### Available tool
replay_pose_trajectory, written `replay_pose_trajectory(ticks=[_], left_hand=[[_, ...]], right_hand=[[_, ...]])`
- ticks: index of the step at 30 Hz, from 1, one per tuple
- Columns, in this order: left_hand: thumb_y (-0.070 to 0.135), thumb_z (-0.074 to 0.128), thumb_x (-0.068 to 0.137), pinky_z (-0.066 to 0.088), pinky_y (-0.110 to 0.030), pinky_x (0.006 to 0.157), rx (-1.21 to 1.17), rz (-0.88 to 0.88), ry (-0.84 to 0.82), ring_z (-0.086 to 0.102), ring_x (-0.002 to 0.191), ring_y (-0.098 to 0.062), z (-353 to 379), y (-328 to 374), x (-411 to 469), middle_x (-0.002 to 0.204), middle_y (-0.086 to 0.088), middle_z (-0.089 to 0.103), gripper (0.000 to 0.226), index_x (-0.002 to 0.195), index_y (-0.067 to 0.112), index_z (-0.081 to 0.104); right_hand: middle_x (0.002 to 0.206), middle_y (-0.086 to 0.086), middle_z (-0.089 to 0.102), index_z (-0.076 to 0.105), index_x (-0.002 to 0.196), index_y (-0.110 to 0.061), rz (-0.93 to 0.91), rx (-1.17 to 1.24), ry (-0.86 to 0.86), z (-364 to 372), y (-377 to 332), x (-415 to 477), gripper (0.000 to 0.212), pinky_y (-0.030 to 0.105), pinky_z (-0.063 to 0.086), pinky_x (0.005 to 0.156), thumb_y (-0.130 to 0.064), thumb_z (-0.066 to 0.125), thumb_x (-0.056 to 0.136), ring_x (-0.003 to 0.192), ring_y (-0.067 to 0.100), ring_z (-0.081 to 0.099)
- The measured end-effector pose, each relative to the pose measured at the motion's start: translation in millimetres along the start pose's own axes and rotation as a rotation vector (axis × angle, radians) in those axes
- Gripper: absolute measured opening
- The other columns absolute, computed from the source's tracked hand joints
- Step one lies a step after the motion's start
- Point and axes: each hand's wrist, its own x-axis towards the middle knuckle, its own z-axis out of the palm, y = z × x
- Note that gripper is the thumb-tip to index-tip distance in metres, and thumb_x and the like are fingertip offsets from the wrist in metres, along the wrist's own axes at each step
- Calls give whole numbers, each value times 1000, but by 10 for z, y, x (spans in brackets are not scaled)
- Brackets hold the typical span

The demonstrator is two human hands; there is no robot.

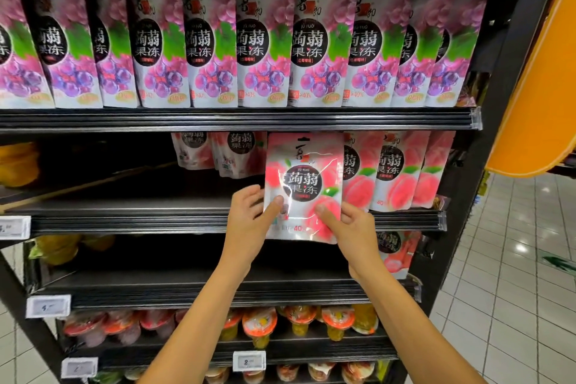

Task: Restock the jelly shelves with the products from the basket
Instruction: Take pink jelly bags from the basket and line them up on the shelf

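This is a shop, like a big food store. Tall black shelves hold many packs that all look the same, lined up in neat rows: purple grape packs up top and pink peach packs under them. Little jelly cups sit in rows lower down. Small white price tags are stuck on the shelf edges. The floor has shiny white tiles.
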Motion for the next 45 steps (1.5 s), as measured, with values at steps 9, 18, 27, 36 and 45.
replay_pose_trajectory(ticks=[9, 18, 27, 36, 45], left_hand=[[28, 62, 92, 40, -12, 99, 357, 216, -156, 45, 123, 0, 187, -80, -114, 133, 15, 40, 37, 127, 38, 53], [24, 61, 94, 35, -11, 105, 391, 124, -161, 45, 126, -1, 277, -290, -114, 140, 15, 33, 43, 135, 31, 50], [23, 60, 94, 37, -28, 112, 441, 173, -137, 39, 132, -3, 331, -342, -154, 144, 11, 34, 43, 135, 27, 52], [25, 58, 93, 23, -15, 107, 665, 235, -150, 22, 140, -4, 377, -366, -164, 146, 11, 27, 48, 140, 27, 48], [4, 57, 91, 46, -22, 100, 439, 316, -41, 56, 115, -5, 41, -380, -410, 125, 5, 59, 24, 110, 13, 69]], right_hand=[[88, 24, 71, 70, 89, -7, -67, -95, 111, 148, -86, 407, 11, 39, 53, 73, -18, 70, 89, 72, 21, 63], [96, -16, 70, 61, 102, -26, -174, -282, 49, 99, 76, 312, 22, 16, 53, 83, -21, 75, 85, 94, -4, 66], [86, -14, 65, 64, 116, -26, -307, -659, 318, -35, 110, 204, 39, 30, 49, 68, -22, 80, 80, 84, 12, 60], [77, -15, 64, 62, 113, -31, -273, -770, 393, -43, 172, 267, 35, 27, 43, 61, -31, 77, 82, 76, 11, 64], [76, -12, 64, 63, 109, -23, -332, -662, 344, 108, 366, -82, 26, 36, 49, 61, -25, 74, 85, 60, 13, 55]])
